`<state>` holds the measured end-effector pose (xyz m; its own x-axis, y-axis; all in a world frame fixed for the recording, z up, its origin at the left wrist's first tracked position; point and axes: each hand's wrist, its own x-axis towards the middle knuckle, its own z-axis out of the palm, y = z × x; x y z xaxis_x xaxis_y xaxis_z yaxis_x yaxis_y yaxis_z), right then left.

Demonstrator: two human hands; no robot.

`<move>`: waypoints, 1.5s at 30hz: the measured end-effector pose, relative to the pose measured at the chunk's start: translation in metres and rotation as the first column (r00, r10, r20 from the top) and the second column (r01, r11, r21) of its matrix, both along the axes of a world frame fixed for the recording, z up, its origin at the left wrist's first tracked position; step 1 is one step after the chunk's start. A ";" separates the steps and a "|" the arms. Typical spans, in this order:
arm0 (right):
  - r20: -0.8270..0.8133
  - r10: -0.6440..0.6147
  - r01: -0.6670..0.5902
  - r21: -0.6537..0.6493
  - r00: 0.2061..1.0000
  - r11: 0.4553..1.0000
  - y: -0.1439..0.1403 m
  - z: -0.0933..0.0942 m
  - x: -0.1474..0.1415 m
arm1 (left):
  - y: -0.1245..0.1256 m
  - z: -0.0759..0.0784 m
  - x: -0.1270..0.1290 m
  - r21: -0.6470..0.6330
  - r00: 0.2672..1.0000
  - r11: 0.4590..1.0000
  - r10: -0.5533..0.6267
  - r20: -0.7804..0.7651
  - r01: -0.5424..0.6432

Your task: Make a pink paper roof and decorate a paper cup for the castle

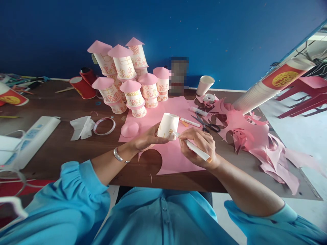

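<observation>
At a brown surface point(63, 143) strewn with pink paper scraps point(258, 143), I draw in orange on a white paper cup point(168, 126) held upside down and tilted above a pink paper sheet point(176, 153). My left hand point(148, 137) has its grip closed around the cup's side, thumb on the near side of the wall, steadying it. My right hand point(201, 144) grips a white marker point(194, 148) in a writing pinch, tip touching the cup's lower wall where orange lines already show.

To do this well, I judge the cup should be braced firmly without crushing its thin wall, turned a little by the left hand as each line is finished, and the pen pressed lightly so that strokes stay even on the curve.

Behind stand finished cup houses point(127, 78) with pink cone roofs, stacked in tiers. Scissors point(208, 125) lie just right of the cup, a tape ring point(104, 126) and a pink cone point(129, 129) to its left.
</observation>
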<state>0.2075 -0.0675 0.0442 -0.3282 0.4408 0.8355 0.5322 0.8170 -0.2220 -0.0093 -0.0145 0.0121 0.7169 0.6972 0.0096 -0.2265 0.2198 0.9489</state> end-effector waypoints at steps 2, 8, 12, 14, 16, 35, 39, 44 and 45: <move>-0.006 -0.001 0.001 -0.001 1.000 1.000 0.000 0.000 0.000 | 0.000 0.000 0.000 -0.005 1.000 1.000 -0.001 0.008 0.001; -0.010 -0.027 0.027 0.011 1.000 1.000 0.000 0.001 -0.001 | 0.000 0.002 0.001 -0.011 1.000 1.000 0.014 0.007 -0.014; -0.020 -0.041 0.041 0.013 0.999 0.999 0.000 0.001 -0.001 | 0.000 0.001 0.002 -0.022 1.000 1.000 0.020 0.015 -0.020; -0.018 -0.042 0.043 0.021 0.999 0.999 0.001 0.001 -0.002 | 0.000 -0.001 0.001 -0.036 1.000 0.999 0.018 0.023 -0.017; -0.022 -0.042 0.043 0.025 0.999 0.999 0.001 0.000 -0.003 | 0.001 -0.003 0.001 -0.050 0.999 0.999 0.018 0.030 -0.016; -0.010 0.007 -0.007 -0.016 1.000 1.000 -0.002 0.002 -0.002 | 0.000 -0.002 0.002 -0.062 1.000 0.998 0.024 0.013 -0.023; -0.010 -0.010 0.010 -0.004 1.000 1.000 -0.001 0.001 -0.002 | 0.000 0.000 0.002 -0.063 1.000 0.998 0.019 0.024 -0.018; -0.015 -0.029 0.029 0.022 0.999 0.999 0.000 0.001 -0.003 | -0.001 0.002 0.003 -0.040 0.999 0.999 0.022 0.036 -0.021; -0.014 -0.029 0.029 0.025 0.999 0.999 0.000 0.001 -0.003 | -0.001 0.003 0.003 -0.039 0.999 0.999 0.024 0.037 -0.023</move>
